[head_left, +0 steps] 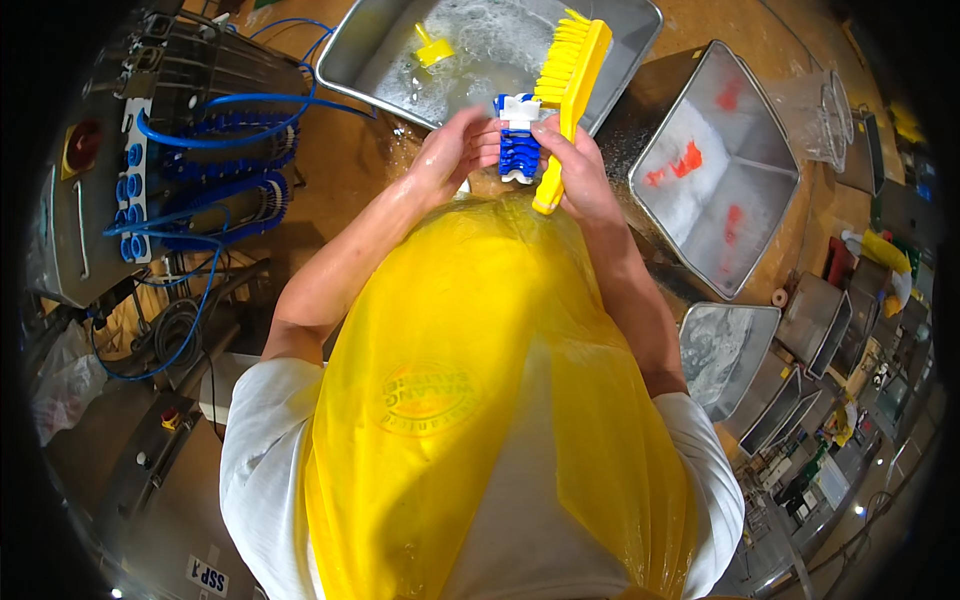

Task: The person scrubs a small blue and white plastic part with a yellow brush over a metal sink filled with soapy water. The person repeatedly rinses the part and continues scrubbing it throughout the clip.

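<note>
My right hand (583, 175) is closed round the handle of a yellow scrubbing brush (582, 85), which stands nearly upright with its bristles facing left. Between my hands is a blue-and-white segmented plastic piece (518, 145), like a short length of conveyor chain. My right fingers reach the piece's right side and seem to support it. My left hand (447, 155) is on its other side, fingers loosely extended and fingertips close to it; whether they touch cannot be made out. Behind the hands, a metal tub (350, 80) holds foamy water and a small yellow brush (434, 48).
To the right stands a divided steel sink (735, 165) with foam and red-orange patches. Below it is a smaller water-filled basin (722, 350). Machinery on the left carries blue-and-white chain loops (235, 205) and blue hoses (255, 100). A yellow apron (430, 330) covers my front.
</note>
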Demonstrator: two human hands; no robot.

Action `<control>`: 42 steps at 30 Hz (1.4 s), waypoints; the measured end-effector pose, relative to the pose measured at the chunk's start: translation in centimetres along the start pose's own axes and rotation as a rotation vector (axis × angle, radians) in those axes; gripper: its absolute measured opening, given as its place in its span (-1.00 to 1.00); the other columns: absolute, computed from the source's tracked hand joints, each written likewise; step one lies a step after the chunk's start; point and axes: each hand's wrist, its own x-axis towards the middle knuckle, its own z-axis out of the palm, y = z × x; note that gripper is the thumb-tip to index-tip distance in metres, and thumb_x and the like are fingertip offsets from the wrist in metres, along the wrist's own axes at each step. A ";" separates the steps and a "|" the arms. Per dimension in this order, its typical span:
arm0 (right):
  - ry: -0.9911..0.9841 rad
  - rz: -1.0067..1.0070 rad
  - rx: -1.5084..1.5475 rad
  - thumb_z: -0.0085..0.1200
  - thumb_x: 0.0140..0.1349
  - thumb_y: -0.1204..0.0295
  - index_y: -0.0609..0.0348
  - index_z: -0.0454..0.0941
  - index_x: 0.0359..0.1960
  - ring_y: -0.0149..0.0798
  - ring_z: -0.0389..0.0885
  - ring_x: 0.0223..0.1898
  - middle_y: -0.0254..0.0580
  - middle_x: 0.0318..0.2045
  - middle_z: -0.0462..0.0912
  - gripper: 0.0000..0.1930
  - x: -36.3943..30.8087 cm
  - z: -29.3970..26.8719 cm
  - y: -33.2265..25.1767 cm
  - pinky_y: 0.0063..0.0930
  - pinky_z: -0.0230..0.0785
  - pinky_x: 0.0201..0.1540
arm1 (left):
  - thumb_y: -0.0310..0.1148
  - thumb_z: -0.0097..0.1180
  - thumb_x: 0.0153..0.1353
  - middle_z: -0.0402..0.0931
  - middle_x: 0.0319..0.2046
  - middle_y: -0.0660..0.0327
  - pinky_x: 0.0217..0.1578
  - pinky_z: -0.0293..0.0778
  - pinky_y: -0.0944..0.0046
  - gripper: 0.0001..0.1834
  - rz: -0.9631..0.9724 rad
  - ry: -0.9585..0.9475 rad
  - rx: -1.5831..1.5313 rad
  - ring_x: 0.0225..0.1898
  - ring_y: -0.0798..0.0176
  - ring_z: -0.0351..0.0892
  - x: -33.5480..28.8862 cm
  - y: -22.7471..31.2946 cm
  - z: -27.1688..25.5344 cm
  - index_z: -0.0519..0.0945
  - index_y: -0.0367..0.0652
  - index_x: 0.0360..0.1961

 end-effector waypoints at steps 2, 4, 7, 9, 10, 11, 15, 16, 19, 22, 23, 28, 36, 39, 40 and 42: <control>-0.015 0.023 0.017 0.18 0.40 0.37 0.07 0.44 -0.18 -0.54 0.49 -0.26 -0.43 -0.30 0.51 -0.85 -0.4 0.2 0.1 -0.60 0.36 -0.20 | 0.02 -0.05 0.49 0.69 -0.06 0.14 0.17 0.48 0.17 -0.48 -0.027 -0.016 -0.033 0.04 0.24 0.61 0.6 0.1 0.1 0.58 -0.28 0.07; -0.035 0.051 0.050 0.15 0.42 0.38 0.07 0.45 -0.15 -0.55 0.47 -0.28 -0.44 -0.28 0.52 -0.87 -0.7 0.4 0.3 -0.59 0.32 -0.22 | 0.03 -0.04 0.49 0.70 -0.09 0.17 0.13 0.50 0.19 -0.49 -0.057 -0.071 -0.064 0.02 0.26 0.63 0.6 0.6 0.7 0.59 -0.25 0.06; -0.067 0.104 0.008 0.14 0.44 0.30 0.10 0.47 -0.09 -0.42 0.59 -0.18 -0.33 -0.23 0.59 -0.81 -0.2 -1.1 2.2 -0.48 0.42 -0.11 | -0.02 0.00 0.48 0.71 -0.12 0.16 0.10 0.51 0.21 -0.54 -0.095 -0.149 -0.104 -0.03 0.27 0.66 0.9 0.5 1.0 0.59 -0.24 0.04; -0.054 0.081 0.029 0.07 0.48 0.22 0.13 0.48 0.03 -0.35 0.63 -0.13 -0.23 -0.16 0.65 -0.72 -0.5 -1.5 2.5 -0.44 0.41 -0.06 | -0.07 0.02 0.47 0.71 -0.10 0.14 0.09 0.53 0.23 -0.56 -0.053 -0.119 -0.026 -0.06 0.24 0.69 0.6 0.3 1.0 0.59 -0.26 0.07; -0.050 0.071 0.039 0.04 0.50 0.18 0.15 0.48 0.10 -0.31 0.64 -0.11 -0.18 -0.13 0.68 -0.67 -0.6 -1.3 2.3 -0.42 0.41 -0.03 | -0.10 0.02 0.47 0.71 -0.10 0.13 0.08 0.53 0.24 -0.56 -0.030 -0.103 0.011 -0.07 0.23 0.70 0.4 0.1 1.0 0.58 -0.28 0.08; 0.012 0.069 -0.042 0.00 0.52 0.15 0.18 0.48 0.12 -0.37 0.61 -0.16 -0.21 -0.16 0.65 -0.63 -0.8 -1.2 1.9 -0.46 0.40 -0.07 | -0.16 0.03 0.46 0.71 -0.08 0.13 0.09 0.53 0.24 -0.59 0.022 -0.119 0.063 -0.07 0.24 0.70 0.2 -0.1 0.9 0.59 -0.29 0.08; 0.076 0.148 -0.115 -0.08 0.55 0.02 0.24 0.49 0.13 -0.38 0.61 -0.19 -0.13 -0.11 0.67 -0.52 -0.1 -2.2 1.0 -0.46 0.45 -0.13 | -0.43 0.05 0.37 0.72 -0.04 0.14 0.13 0.51 0.27 -0.67 0.185 -0.174 0.286 -0.03 0.28 0.69 -0.4 -1.5 0.8 0.61 -0.33 0.09; 0.045 0.215 0.013 -0.07 0.55 0.01 0.22 0.49 0.12 -0.36 0.62 -0.18 -0.12 -0.10 0.67 -0.52 0.7 -3.2 1.7 -0.43 0.46 -0.13 | -0.45 0.05 0.36 0.72 -0.03 0.14 0.15 0.50 0.28 -0.67 0.191 -0.218 0.316 -0.01 0.29 0.68 -0.6 -1.3 1.2 0.62 -0.32 0.09; -0.109 0.308 0.285 -0.20 0.57 -0.01 0.31 0.43 0.09 -0.31 0.69 -0.16 0.09 0.00 0.69 -0.46 2.7 -3.8 1.9 -0.35 0.59 -0.31 | -0.46 0.09 0.36 0.71 -0.02 0.17 0.19 0.47 0.28 -0.67 0.187 -0.306 0.401 0.03 0.33 0.65 -2.4 -1.1 2.2 0.62 -0.31 0.11; -0.271 0.274 0.570 -0.31 0.59 0.02 0.28 0.38 0.02 -0.25 0.71 -0.22 0.24 0.06 0.64 -0.51 3.6 -3.5 0.1 -0.35 0.66 -0.31 | -0.48 0.09 0.37 0.71 -0.04 0.21 0.18 0.46 0.30 -0.68 0.176 -0.367 0.496 0.02 0.39 0.62 -2.5 -3.0 1.0 0.62 -0.29 0.11; -0.174 0.244 0.529 -0.30 0.60 0.03 0.28 0.35 0.09 -0.22 0.71 -0.19 0.26 0.07 0.63 -0.51 3.6 -3.3 -0.2 -0.34 0.63 -0.26 | -0.47 0.09 0.37 0.70 -0.04 0.22 0.18 0.46 0.30 -0.69 0.173 -0.342 0.530 0.01 0.39 0.62 -2.4 -3.4 0.3 0.62 -0.28 0.10; -0.230 0.060 0.567 -0.29 0.59 0.06 0.40 0.26 0.26 0.06 0.66 0.08 0.42 0.17 0.54 -0.44 4.5 -4.6 -1.6 -0.22 0.53 0.02 | -0.40 0.11 0.41 0.68 -0.08 0.30 0.14 0.45 0.32 -0.72 0.212 -0.356 0.699 -0.02 0.43 0.58 -2.1 -3.7 -1.3 0.63 -0.23 0.08; -0.554 0.071 0.804 -0.27 0.59 0.13 0.55 0.29 0.29 0.08 0.60 0.20 0.32 0.22 0.53 -0.41 3.5 -4.3 -4.1 -0.17 0.49 0.22 | -0.37 0.19 0.38 0.64 -0.02 0.32 0.17 0.41 0.31 -0.60 0.162 -0.416 0.707 0.03 0.43 0.52 0.0 -4.8 -3.4 0.58 -0.24 0.20; -0.322 -0.001 0.622 -0.25 0.59 0.15 0.51 0.34 0.27 -0.03 0.66 0.13 0.25 0.18 0.58 -0.44 2.1 -3.0 -4.7 -0.32 0.55 0.08 | -0.31 0.22 0.35 0.60 0.08 0.30 0.23 0.37 0.26 -0.49 0.320 -0.424 0.648 0.12 0.38 0.48 0.2 -3.5 -2.0 0.51 -0.26 0.28; -0.208 -0.001 0.549 -0.26 0.60 0.15 0.49 0.36 0.24 -0.06 0.67 0.10 0.23 0.16 0.60 -0.46 1.1 -1.0 -5.7 -0.43 0.56 -0.02 | -0.23 0.24 0.34 0.56 0.15 0.27 0.28 0.33 0.23 -0.41 0.233 -0.426 0.595 0.20 0.34 0.44 0.2 -2.1 -1.2 0.47 -0.27 0.32; -0.504 -0.022 0.705 -0.27 0.60 0.15 0.49 0.37 0.22 -0.05 0.67 0.11 0.24 0.16 0.60 -0.47 1.5 -1.8 -4.6 -0.36 0.55 0.04 | -0.20 0.24 0.35 0.57 0.14 0.26 0.28 0.32 0.24 -0.43 0.284 -0.371 0.624 0.19 0.34 0.45 -0.5 -0.2 0.7 0.49 -0.26 0.30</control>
